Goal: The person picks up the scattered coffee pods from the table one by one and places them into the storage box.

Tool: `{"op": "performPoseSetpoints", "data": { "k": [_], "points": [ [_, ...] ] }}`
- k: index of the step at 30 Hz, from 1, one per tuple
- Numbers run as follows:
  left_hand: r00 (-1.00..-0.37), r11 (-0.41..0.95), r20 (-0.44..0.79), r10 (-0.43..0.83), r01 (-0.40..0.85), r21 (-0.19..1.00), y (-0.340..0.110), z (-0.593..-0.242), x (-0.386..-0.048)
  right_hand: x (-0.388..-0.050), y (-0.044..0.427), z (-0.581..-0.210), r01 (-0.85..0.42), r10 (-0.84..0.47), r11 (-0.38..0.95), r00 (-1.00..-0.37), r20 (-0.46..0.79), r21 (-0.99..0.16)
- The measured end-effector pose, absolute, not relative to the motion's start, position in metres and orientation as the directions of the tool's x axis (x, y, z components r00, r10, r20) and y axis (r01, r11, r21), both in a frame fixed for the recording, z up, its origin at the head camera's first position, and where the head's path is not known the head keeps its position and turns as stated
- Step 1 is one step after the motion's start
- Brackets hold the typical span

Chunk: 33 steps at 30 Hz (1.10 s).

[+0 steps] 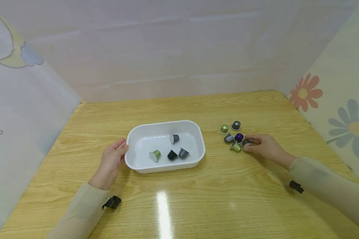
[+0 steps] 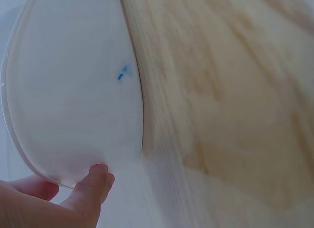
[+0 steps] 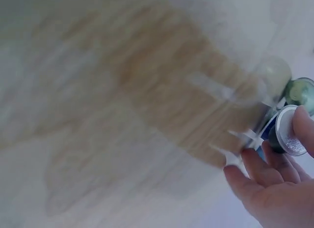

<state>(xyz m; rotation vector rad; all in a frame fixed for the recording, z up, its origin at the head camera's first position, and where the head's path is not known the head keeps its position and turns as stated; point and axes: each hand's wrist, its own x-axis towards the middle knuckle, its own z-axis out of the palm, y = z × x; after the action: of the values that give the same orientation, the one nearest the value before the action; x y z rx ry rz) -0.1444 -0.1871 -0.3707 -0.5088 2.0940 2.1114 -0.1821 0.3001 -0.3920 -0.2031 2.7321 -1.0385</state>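
Observation:
My left hand (image 1: 110, 162) grips the left end of a white plastic tray (image 1: 170, 168). In the left wrist view the thumb and fingers pinch its rim from both sides. Inside lie several coffee capsules, among them a green one (image 1: 156, 154), a black one (image 1: 172, 155) and a grey one (image 1: 183, 153). To the right of the tray, my right hand (image 1: 267, 146) pinches a dark coffee capsule (image 3: 290, 131) by thumb and fingers, its silver lid toward the thumb. Beside those fingertips are a purple capsule (image 1: 239, 137), a green capsule (image 1: 236, 147) and a blue-grey capsule (image 1: 228, 138).
Behind that cluster stand another green capsule (image 1: 224, 128) and a dark grey capsule (image 1: 236, 125), lids down. The wooden table (image 1: 227, 199) is bordered by a pale cloth (image 1: 173, 53) at the back and printed cloths on both sides. A black strap piece shows at each sleeve.

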Motion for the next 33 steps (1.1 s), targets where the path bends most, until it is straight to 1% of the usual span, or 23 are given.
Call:
{"op": "performPoseSetpoints", "data": {
  "k": [9, 17, 22, 33],
  "points": [
    [-0.932, -0.031, -0.331, -0.151, -0.33, 0.944, -0.187, -0.372, -0.144, -0.175, 0.301, -0.381, -0.021, -0.168, 0.707, -0.976, -0.14, -0.707],
    [-0.938, -0.04, -0.317, -0.141, -0.315, 0.948, -0.188, -0.373, -0.143, -0.166, 0.295, -0.364, -0.03, -0.167, 0.703, -0.978, -0.123, -0.71],
    [-0.933, -0.036, -0.327, -0.148, -0.325, 0.945, -0.188, -0.373, -0.143, -0.163, 0.293, -0.356, -0.021, -0.17, 0.694, -0.976, -0.135, -0.72],
    [-0.93, -0.034, -0.335, -0.154, -0.334, 0.942, -0.187, -0.37, -0.144, -0.154, 0.282, -0.34, -0.025, -0.167, 0.66, -0.979, -0.114, -0.751]
  ]
}}
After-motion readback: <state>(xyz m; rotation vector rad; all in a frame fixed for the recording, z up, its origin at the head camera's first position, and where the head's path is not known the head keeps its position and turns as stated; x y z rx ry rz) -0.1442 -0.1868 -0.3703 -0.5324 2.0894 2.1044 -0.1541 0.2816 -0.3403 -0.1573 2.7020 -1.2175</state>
